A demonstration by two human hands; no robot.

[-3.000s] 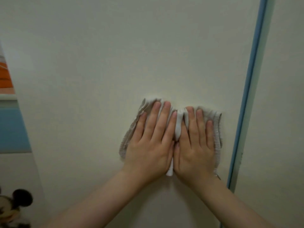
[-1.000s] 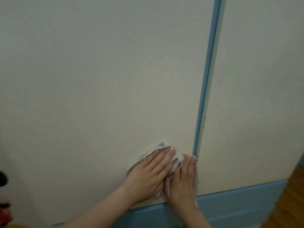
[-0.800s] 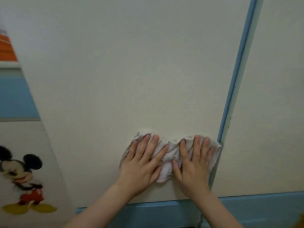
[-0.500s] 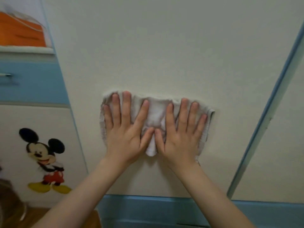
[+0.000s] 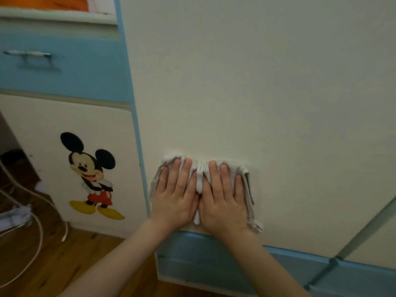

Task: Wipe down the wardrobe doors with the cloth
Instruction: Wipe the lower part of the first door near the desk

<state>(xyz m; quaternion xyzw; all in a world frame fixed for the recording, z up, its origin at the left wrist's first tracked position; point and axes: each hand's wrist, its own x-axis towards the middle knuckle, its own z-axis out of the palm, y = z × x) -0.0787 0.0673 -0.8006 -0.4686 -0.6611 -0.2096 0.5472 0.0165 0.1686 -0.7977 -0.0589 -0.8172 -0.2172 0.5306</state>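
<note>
- Cream wardrobe door fills the view; blue plinth runs beneath it.
- Cloth lies flat against the door's lower left part, just above the plinth.
- Left hand and right hand: side by side, fingers extended, palms pressing the cloth; no grip closed.

No readable words, brand names or numbers anywhere here; the only marking is a cartoon mouse sticker on the lower-left cabinet door.

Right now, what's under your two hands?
The cloth, pressed flat on the wardrobe door by left hand and right hand. The door behind it is covered.
</note>
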